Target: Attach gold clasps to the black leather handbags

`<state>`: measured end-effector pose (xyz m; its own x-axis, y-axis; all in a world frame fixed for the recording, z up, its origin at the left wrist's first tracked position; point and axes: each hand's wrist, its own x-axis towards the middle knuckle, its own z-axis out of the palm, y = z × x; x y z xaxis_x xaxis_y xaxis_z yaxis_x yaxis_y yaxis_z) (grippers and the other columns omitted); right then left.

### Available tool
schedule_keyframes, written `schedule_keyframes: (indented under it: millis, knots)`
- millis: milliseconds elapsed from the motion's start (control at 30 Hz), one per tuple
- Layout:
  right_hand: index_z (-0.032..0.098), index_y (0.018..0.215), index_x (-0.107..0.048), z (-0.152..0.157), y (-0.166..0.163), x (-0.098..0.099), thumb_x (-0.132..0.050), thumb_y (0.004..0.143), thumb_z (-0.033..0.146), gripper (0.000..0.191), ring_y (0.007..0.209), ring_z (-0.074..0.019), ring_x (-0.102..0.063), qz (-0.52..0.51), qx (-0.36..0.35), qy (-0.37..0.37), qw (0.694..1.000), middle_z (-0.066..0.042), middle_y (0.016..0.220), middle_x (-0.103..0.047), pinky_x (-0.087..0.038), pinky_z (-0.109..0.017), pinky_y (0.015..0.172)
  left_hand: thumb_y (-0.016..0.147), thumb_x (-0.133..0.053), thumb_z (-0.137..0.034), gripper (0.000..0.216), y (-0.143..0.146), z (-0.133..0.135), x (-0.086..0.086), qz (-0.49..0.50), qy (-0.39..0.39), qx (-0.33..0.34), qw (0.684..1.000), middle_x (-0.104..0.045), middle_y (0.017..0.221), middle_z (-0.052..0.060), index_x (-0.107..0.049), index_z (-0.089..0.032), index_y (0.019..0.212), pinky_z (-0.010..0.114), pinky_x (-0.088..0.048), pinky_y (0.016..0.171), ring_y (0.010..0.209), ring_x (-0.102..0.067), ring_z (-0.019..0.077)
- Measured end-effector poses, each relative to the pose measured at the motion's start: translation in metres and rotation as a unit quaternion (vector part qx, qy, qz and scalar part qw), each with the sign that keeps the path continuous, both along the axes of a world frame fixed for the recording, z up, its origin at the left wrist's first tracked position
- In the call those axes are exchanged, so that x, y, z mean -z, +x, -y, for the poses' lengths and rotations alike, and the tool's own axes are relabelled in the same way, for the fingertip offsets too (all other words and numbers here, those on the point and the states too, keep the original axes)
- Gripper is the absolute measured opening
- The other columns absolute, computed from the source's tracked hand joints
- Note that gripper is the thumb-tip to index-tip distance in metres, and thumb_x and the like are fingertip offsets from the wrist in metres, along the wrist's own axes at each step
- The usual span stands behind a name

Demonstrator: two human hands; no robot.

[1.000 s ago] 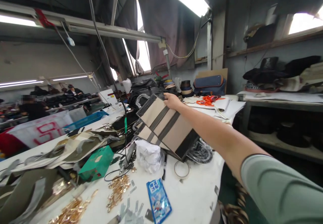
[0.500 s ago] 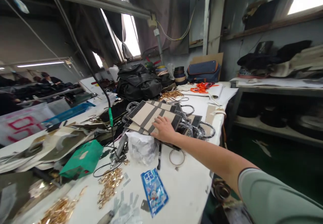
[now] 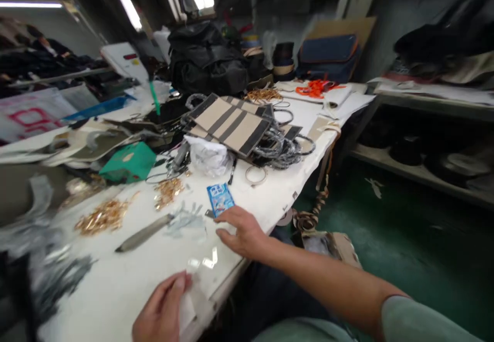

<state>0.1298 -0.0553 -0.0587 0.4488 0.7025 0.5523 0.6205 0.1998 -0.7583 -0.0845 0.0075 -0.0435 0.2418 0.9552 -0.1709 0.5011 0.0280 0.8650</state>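
Note:
My right hand (image 3: 245, 234) is over the front of the white table, thumb and fingers apart, nothing seen in it. Its fingertips are at the lower end of a blue printed packet (image 3: 219, 198), and a small dark flat piece lies beside them. Lower down, my left hand (image 3: 162, 308) is closed with thumb against fingers. Whatever it pinches, if anything, is not clear; a pale blurred piece (image 3: 188, 308) shows just beside it. Between the hands lie small shiny pale pieces (image 3: 210, 258). Striped beige-and-black panels (image 3: 231, 126) with plastic-wrapped handles (image 3: 274, 146) are stacked farther back.
Gold metal pieces (image 3: 104, 217), thin grey strips (image 3: 187, 221) and a grey pointed tool (image 3: 144, 233) lie to the left. Behind are a green box (image 3: 129, 162), a crumpled white bag (image 3: 210, 157), a ring (image 3: 256, 176) and a black backpack (image 3: 208, 59). Shelves (image 3: 424, 177) stand right.
My right hand has come off the striped panels and back toward me, down beside the blue packet. My left hand has come into view at the bottom. The view has tipped downward.

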Motion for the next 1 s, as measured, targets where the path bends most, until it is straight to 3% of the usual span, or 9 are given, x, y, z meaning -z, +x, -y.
schedule_keyframes:
  millis: [167, 367, 1000]
  knots:
    - [0.022, 0.097, -0.073, -0.011, -0.014, 0.005, -0.062, 0.087, 0.022, 0.014, 0.086, -0.0180, -0.068, -0.036, -0.060, -0.059, 0.996, -0.004, 0.090, -0.074, -0.053, -0.031, 0.083, 0.078, -0.073, -0.047, 0.033, -0.015, -0.004, 0.020, 0.155, -0.014, -0.003, 0.988, -0.077, 0.085, 0.003, -0.072, -0.019, 0.095, 0.032, -0.054, 0.084, 0.082, -0.070, 0.0201]
    - [0.024, 0.093, -0.075, -0.013, -0.028, 0.018, -0.063, 0.087, 0.021, 0.013, 0.079, -0.0169, -0.067, -0.002, -0.085, -0.137, 0.987, -0.002, 0.085, -0.074, -0.052, -0.029, 0.077, 0.082, -0.073, -0.040, 0.026, -0.015, -0.001, 0.022, 0.215, -0.029, -0.019, 0.976, -0.076, 0.082, 0.003, -0.073, -0.017, 0.093, 0.026, -0.054, 0.079, 0.076, -0.070, 0.0155]
    - [0.024, 0.097, -0.075, -0.019, -0.029, 0.015, -0.062, 0.091, 0.022, 0.014, 0.080, -0.0181, -0.067, 0.026, -0.120, -0.169, 0.978, -0.003, 0.084, -0.072, -0.052, -0.033, 0.079, 0.088, -0.066, -0.033, 0.017, -0.015, -0.006, 0.012, 0.169, -0.035, 0.027, 0.985, -0.075, 0.082, 0.002, -0.072, -0.018, 0.092, 0.027, -0.053, 0.080, 0.079, -0.069, 0.0168]
